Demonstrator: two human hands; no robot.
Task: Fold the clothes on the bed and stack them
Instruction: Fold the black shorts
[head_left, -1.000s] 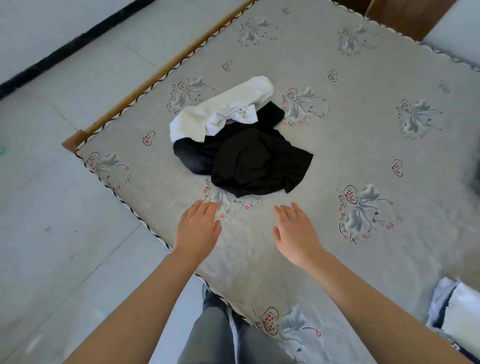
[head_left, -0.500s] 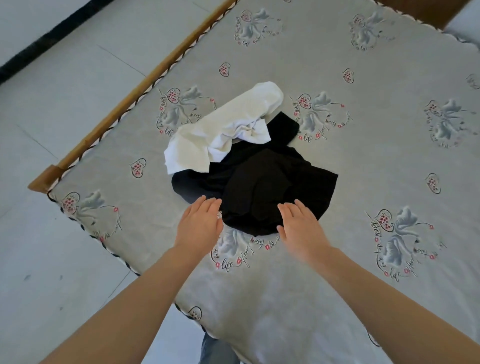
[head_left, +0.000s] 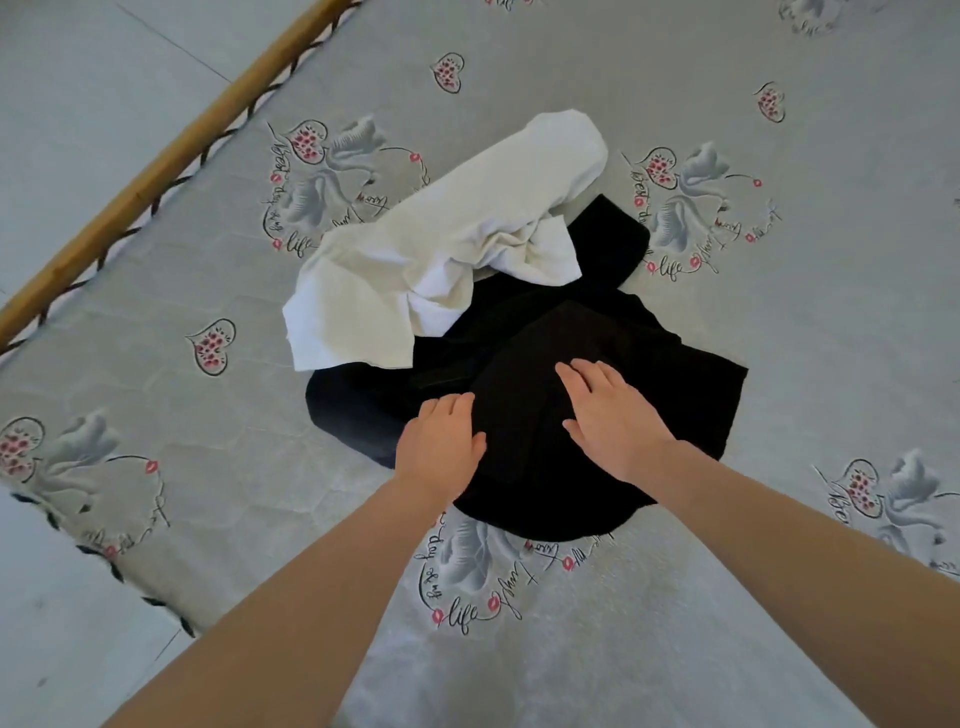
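Note:
A crumpled black garment (head_left: 613, 343) lies in a heap in the middle of the bed (head_left: 779, 312). A rumpled white garment (head_left: 447, 249) lies across the heap's far left side, partly covering it. My left hand (head_left: 439, 452) hovers over the black garment's near left edge, fingers extended and holding nothing. My right hand (head_left: 613, 415) is over the middle of the black garment, palm down, fingers spread. Whether either palm touches the cloth I cannot tell.
The bed has a grey quilted cover printed with hearts and flowers. A wooden rail (head_left: 156, 171) runs along its left edge, with pale tiled floor (head_left: 78, 78) beyond it and at the near left corner.
Both hands have reached forward from the bare cover onto the black garment. The view has moved closer to the pile. The garments have not shifted.

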